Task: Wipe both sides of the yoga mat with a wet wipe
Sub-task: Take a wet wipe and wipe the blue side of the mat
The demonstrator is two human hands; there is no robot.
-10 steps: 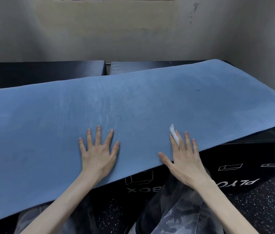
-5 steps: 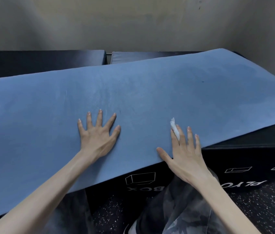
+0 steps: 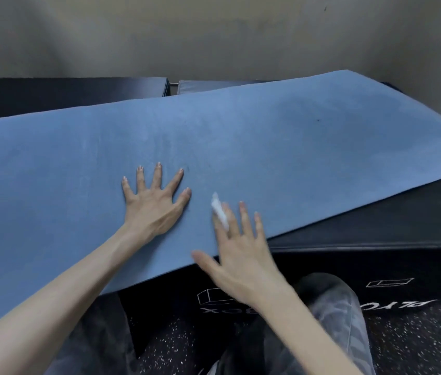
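A blue yoga mat (image 3: 281,147) lies unrolled across black boxes, its near edge hanging over the front. My left hand (image 3: 154,201) rests flat on the mat with fingers spread, holding nothing. My right hand (image 3: 241,250) sits at the mat's near edge, fingers extended, with a small white wet wipe (image 3: 220,211) pinched between the index and middle fingers. A darker damp-looking patch shows on the mat's far right part.
The mat rests on black plyo boxes (image 3: 376,239) with white printed lettering on the front. A beige wall (image 3: 214,36) stands close behind. The speckled black floor (image 3: 416,334) and my camouflage-trousered legs (image 3: 330,307) are below.
My right hand with the wipe has slid left toward my left hand. The left hand has shifted slightly farther onto the mat. The view has tilted down a little.
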